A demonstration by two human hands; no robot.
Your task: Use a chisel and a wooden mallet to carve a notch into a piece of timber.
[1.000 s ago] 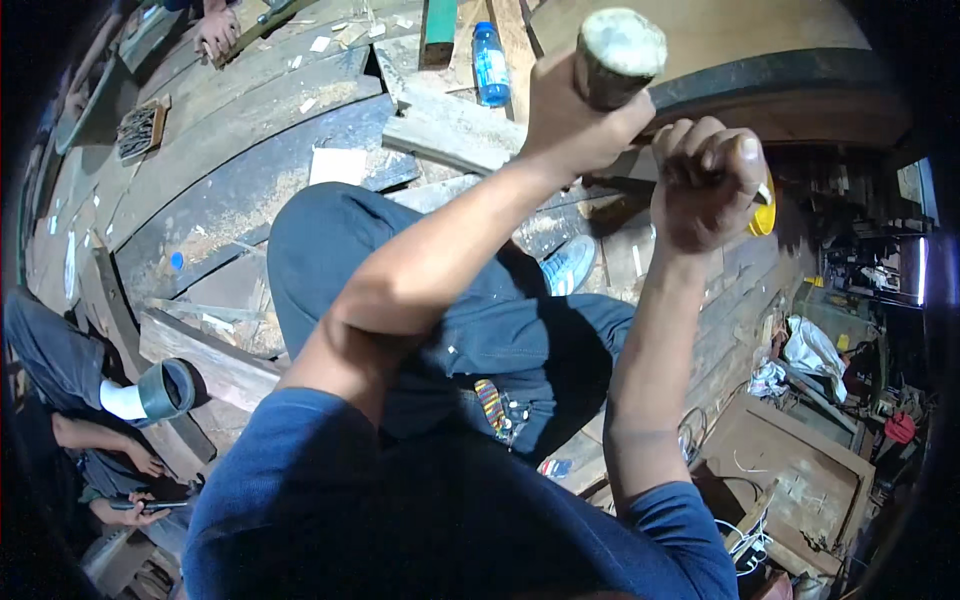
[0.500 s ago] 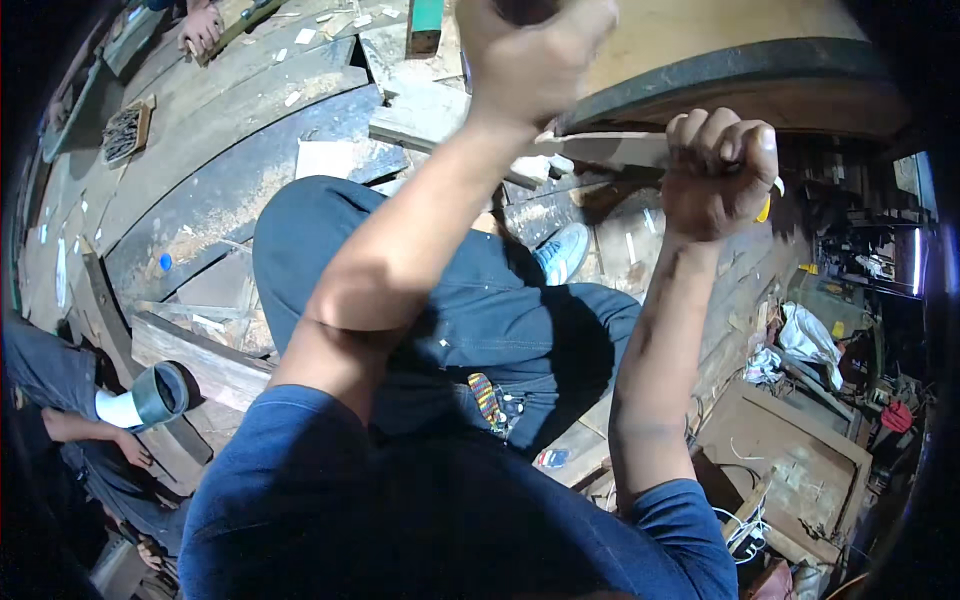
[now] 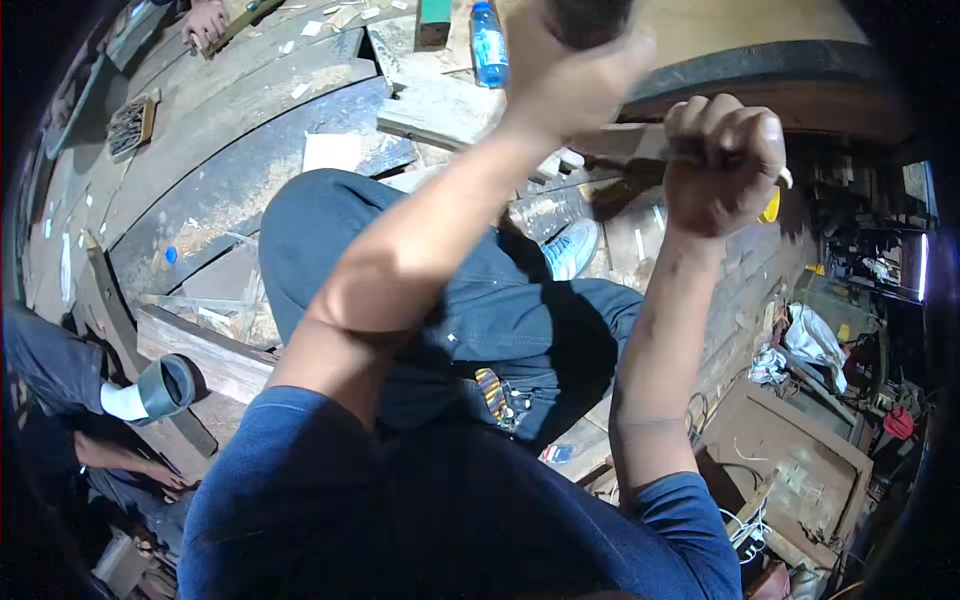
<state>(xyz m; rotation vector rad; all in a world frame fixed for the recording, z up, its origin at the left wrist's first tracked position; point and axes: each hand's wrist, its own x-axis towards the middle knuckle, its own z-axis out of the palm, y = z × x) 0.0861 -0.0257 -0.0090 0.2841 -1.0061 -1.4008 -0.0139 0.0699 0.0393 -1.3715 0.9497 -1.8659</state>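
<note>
My left hand (image 3: 575,85), smeared by motion, is closed around a dark, round-ended object (image 3: 590,20) at the top of the view; its kind is unclear. To its right my right hand (image 3: 722,170) is raised in a fist, knuckles up, with the fingers curled around something dark and mostly hidden. A small pale curved tip (image 3: 785,178) shows beside that fist. Just beyond both hands lies a large pale wooden panel (image 3: 730,25) with a dark curved edge (image 3: 760,65). The fist is close to this edge; whether it touches cannot be told.
A blue plastic bottle (image 3: 489,45) and a green-topped block (image 3: 434,22) stand beyond my left forearm. Boards (image 3: 440,112) and chips litter the plank floor. A box of nails (image 3: 130,128) lies far left. Another person's hand (image 3: 205,25) and a booted leg (image 3: 160,390) are at left.
My left hand has shifted to the right with the dark object, uncovering the blue bottle. My right fist stays nearly in place. The other person's hand at lower left has moved slightly.
</note>
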